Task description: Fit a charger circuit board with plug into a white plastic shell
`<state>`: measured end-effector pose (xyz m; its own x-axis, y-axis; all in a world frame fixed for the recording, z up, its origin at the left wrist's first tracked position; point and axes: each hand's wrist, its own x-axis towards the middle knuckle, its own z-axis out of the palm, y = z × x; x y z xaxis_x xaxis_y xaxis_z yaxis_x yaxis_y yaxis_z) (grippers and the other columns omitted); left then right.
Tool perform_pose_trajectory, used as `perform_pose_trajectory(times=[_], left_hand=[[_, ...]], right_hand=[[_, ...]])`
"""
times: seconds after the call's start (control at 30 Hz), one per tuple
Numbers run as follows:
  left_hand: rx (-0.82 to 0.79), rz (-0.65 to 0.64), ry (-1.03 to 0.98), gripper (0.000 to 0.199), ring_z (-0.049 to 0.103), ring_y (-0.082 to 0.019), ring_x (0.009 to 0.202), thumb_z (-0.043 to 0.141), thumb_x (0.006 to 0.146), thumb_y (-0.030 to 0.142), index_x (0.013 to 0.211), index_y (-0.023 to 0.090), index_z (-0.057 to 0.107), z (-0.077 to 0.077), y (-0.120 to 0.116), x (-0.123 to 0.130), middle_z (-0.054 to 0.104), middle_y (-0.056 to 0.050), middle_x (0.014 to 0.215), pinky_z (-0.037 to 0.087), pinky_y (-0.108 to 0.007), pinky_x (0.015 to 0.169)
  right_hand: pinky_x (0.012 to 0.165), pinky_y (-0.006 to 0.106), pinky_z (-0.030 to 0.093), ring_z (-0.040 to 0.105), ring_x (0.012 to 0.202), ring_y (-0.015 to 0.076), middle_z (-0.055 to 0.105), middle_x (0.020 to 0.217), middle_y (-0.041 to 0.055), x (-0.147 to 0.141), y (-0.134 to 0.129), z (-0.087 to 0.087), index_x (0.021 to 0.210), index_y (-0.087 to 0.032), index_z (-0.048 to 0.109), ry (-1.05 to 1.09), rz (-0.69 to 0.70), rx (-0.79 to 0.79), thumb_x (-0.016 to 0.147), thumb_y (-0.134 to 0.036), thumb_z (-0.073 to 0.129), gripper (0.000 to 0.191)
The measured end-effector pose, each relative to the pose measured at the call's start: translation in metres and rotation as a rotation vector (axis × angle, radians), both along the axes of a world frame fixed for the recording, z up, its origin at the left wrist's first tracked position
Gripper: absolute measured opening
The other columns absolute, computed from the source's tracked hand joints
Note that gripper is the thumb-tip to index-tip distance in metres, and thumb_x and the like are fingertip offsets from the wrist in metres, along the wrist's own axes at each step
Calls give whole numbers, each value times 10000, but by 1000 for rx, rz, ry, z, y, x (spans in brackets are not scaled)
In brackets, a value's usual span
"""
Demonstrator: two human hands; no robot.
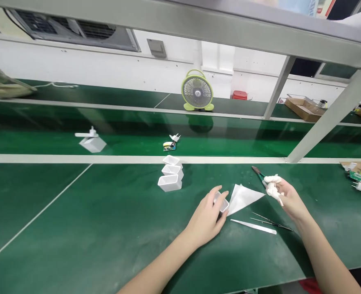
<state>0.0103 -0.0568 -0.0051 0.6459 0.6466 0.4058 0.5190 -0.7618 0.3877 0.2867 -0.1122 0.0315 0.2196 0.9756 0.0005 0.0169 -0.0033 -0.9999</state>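
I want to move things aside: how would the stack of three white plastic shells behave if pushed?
The stack of white shells looks thin-walled and hollow, so probably light. The shells lie staggered, so a push would likely scatter them. On the green mat they would probably slide, not roll.

Green bench top [76, 228] underfoot of everything, crossed by thin white lines. Beyond the hands, a white rail [106, 159], then a green belt [45, 141], then a second bench. Farther back, a white wall [76, 67] with a grey vent [72, 30] high up. Straight ahead, a small green fan [198, 90]; beside it, a red box [239, 95]. Overhead, a grey metal frame [229, 30], one strut slanting down on the right.
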Motion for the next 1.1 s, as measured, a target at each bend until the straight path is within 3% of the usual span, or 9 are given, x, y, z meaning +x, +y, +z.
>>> perform_pose_trajectory(times=[0.2,0.3,0.4,0.5,0.67,0.8,0.9,1.0,1.1], left_hand=[[-25,1,32,391,595,-318,1159,471,918,188,1307,164,434,4,-4,-5,446,-213,1374,580,-456,882],[-42,-2,38,390,589,-331,1167,473,915,183,1303,160,438,5,-5,-5,451,-214,1372,584,-462,876],[-56,-1,43,392,583,-344,1175,475,916,187,1306,162,440,4,-5,-4,454,-210,1376,585,-469,873],[-63,-12,47,395,582,-352,1170,474,918,187,1310,153,440,4,-5,-4,455,-215,1379,590,-471,854],[-63,-12,38,405,581,-361,1162,472,907,168,1311,150,439,5,-6,-3,449,-218,1381,580,-483,856],[-69,-5,32,412,583,-355,1157,459,903,159,1314,167,436,5,-6,-2,449,-213,1381,573,-492,851],[-47,-15,57,403,575,-363,1154,448,899,141,1302,139,446,6,-7,-1,453,-231,1373,575,-486,831],[-38,-24,91,396,568,-367,1160,445,893,131,1288,129,459,7,-6,-1,448,-238,1377,570,-486,834],[-72,-25,95,407,571,-359,1162,423,898,132,1303,156,452,9,-6,0,442,-225,1397,562,-491,842]], right_hand=[[770,352,503,626,850,218,681,920,63,2,-2,-8,1107,-245,649,-206,-127,-50,740,-363,742,397],[834,403,511,641,941,250,691,1018,78,3,1,-17,1141,-248,621,-583,-164,8,779,-303,658,368],[830,417,517,630,1003,274,697,1037,99,1,8,-23,1051,-232,662,-1029,-103,97,821,-254,559,253],[954,478,447,578,1128,302,717,1003,89,-4,19,-23,934,-240,704,-1185,-12,149,848,-205,513,212],[1103,598,236,384,1354,350,624,1291,91,-11,22,-15,964,-224,711,-1548,166,78,849,-120,479,280],[1133,642,160,207,1450,363,550,1380,112,-13,14,-9,1176,-175,613,-1649,364,-22,844,-124,425,385],[1142,652,131,149,1466,382,553,1366,115,-13,24,-9,1140,-160,613,-1691,436,-81,827,-108,409,378],[1149,651,100,148,1466,387,572,1343,108,-10,33,-11,1121,-167,625,-1734,409,-94,827,-106,417,365],[1147,647,114,172,1459,390,577,1339,126,-9,23,-11,1222,-156,578,-1765,363,-74,846,-127,423,407]])
